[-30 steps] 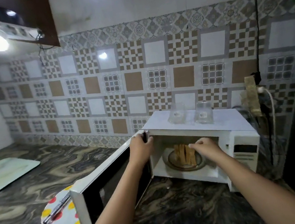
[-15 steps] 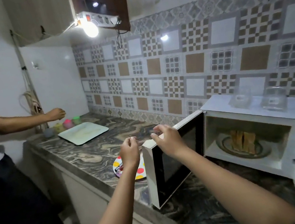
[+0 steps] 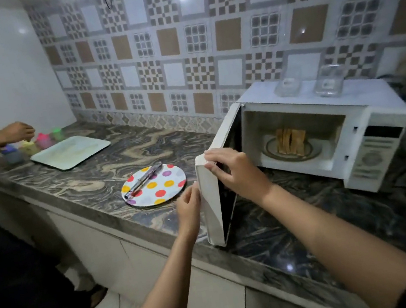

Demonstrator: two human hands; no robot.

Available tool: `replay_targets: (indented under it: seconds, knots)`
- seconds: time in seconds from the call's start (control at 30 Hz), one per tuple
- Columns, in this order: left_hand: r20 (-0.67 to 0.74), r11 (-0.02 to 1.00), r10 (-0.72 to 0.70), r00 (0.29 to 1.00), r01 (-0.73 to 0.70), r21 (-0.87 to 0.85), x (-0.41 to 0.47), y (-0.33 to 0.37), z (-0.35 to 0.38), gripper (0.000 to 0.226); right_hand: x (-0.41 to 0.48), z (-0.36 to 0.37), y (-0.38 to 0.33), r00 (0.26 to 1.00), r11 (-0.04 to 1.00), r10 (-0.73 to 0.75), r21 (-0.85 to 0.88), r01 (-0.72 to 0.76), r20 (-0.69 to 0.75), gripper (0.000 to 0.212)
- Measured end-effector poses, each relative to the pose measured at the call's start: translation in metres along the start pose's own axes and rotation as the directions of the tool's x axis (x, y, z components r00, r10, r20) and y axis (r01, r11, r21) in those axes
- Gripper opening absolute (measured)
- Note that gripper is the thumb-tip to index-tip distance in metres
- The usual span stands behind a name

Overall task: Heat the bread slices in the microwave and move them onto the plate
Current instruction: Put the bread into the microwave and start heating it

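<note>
The white microwave (image 3: 373, 103) stands on the right of the counter with its door (image 3: 212, 206) swung wide open. Inside, several bread slices (image 3: 290, 139) stand on edge on a round dish (image 3: 311, 150). My right hand (image 3: 234, 170) grips the top outer corner of the door. My left hand (image 3: 190, 205) rests against the door's outer edge, fingers together. A polka-dot plate (image 3: 159, 190) lies on the counter left of the door, with metal tongs (image 3: 144, 179) across it.
A pale rectangular tray (image 3: 70, 152) and several small coloured cups (image 3: 41, 140) sit at the far left, where another person's hand (image 3: 17, 132) reaches. Two clear containers (image 3: 328, 83) stand on the microwave's top. The counter edge (image 3: 155, 231) runs diagonally below my arms.
My right hand left the bread in the microwave and took hold of the door's corner. My left hand moved to the door's outer edge. The view swung left and down.
</note>
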State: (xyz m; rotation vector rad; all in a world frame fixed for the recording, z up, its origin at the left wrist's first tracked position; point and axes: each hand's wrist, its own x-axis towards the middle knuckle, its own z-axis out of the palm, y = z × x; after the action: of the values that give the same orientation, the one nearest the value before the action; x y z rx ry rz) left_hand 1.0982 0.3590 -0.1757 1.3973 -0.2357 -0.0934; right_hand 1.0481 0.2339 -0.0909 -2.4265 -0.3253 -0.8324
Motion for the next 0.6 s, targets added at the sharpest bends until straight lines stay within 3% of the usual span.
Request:
replay_targets:
  seconds: [0.1, 0.2, 0.43, 0.6]
  knots:
    - [0.030, 0.997, 0.077, 0.997, -0.077, 0.002, -0.029, -0.011, 0.040, 0.026, -0.031, -0.032, 0.019, 0.986, 0.998, 0.061, 0.044, -0.055, -0.157, 0.020]
    - [0.182, 0.990, 0.120, 0.976, -0.132, 0.054, -0.045, -0.020, 0.084, 0.023, -0.058, -0.068, 0.040, 0.952, 0.991, 0.125, -0.004, -0.131, -0.280, 0.020]
    - [0.418, 0.989, 0.079, 0.905, -0.124, 0.082, -0.040, -0.033, 0.186, 0.011, -0.088, -0.135, 0.096, 0.909, 0.915, 0.254, -0.222, -0.337, -0.332, 0.032]
    - [0.518, 0.987, 0.043, 0.854, -0.118, 0.112, -0.014, -0.047, 0.251, 0.011, -0.086, -0.162, 0.143, 0.842, 0.842, 0.391, -0.226, -0.491, -0.372, 0.047]
